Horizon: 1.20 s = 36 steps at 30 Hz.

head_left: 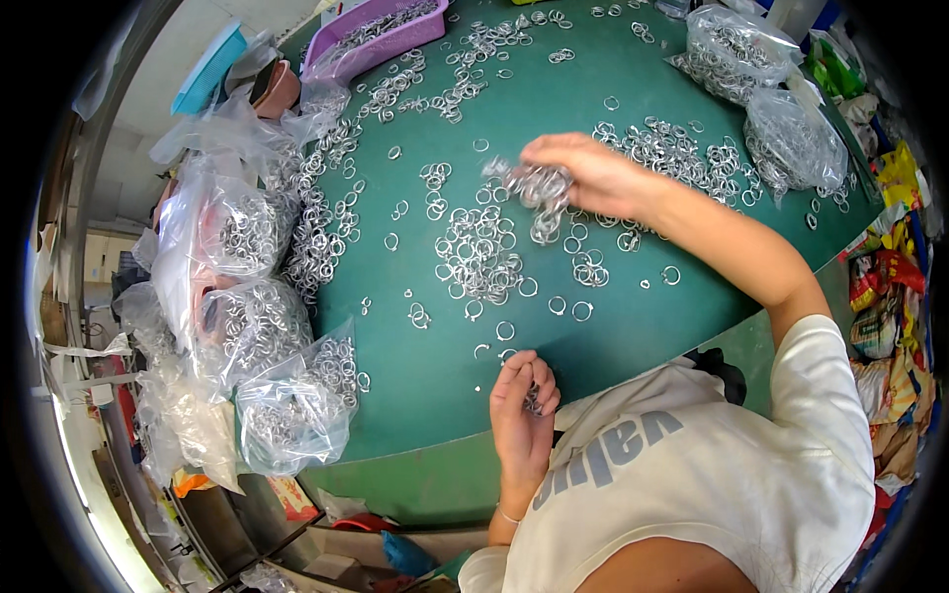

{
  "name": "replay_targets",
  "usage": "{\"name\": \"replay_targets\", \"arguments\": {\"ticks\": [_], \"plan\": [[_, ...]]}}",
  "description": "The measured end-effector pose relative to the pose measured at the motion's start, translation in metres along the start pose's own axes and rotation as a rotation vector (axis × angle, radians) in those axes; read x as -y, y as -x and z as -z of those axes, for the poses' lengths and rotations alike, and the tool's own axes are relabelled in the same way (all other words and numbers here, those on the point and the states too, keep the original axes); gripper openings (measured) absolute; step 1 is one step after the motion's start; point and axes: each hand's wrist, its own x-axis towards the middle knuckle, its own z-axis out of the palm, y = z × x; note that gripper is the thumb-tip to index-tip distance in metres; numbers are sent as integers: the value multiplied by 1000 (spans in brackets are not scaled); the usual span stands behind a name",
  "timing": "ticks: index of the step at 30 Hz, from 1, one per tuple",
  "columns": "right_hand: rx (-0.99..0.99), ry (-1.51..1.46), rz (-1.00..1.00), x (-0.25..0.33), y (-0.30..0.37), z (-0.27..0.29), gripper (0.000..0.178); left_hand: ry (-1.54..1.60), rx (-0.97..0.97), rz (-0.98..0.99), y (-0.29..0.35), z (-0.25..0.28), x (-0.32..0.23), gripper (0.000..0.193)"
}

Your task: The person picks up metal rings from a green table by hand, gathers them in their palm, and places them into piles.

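My right hand [601,176] is above the middle of the green table, closed around a clump of silver metal rings [542,198]. Motion blurs the clump's left end. Below it lies a loose pile of rings [476,259] with several single rings around it. Close to the table's front edge, my left hand [522,400] has its fingers curled in, and a few small silver rings [534,399] show inside the palm. Another spread of rings [664,148] lies partly behind my right forearm.
Clear plastic bags of rings [259,326] line the table's left side, with more bags [791,138] at the far right. A purple basket [376,40] of rings stands at the back left, near a blue tray [210,67]. Colourful packages [880,282] sit beyond the right edge.
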Motion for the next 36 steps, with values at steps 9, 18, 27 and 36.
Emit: {"name": "replay_targets", "arguments": {"ticks": [9, 18, 27, 36], "plan": [[-309, 1146, 326, 36, 41, 50, 23, 5, -3, 30, -7, -2, 4, 17], [8, 1621, 731, -15, 61, 16, 16, -101, -8, -20, -8, -4, 2, 17], [76, 922, 197, -19, 79, -2, 9, 15, -13, 104, -11, -3, 0, 32], [-7, 1845, 707, -19, 61, 20, 22, -100, 136, 321, -20, -13, 5, 44]]}}
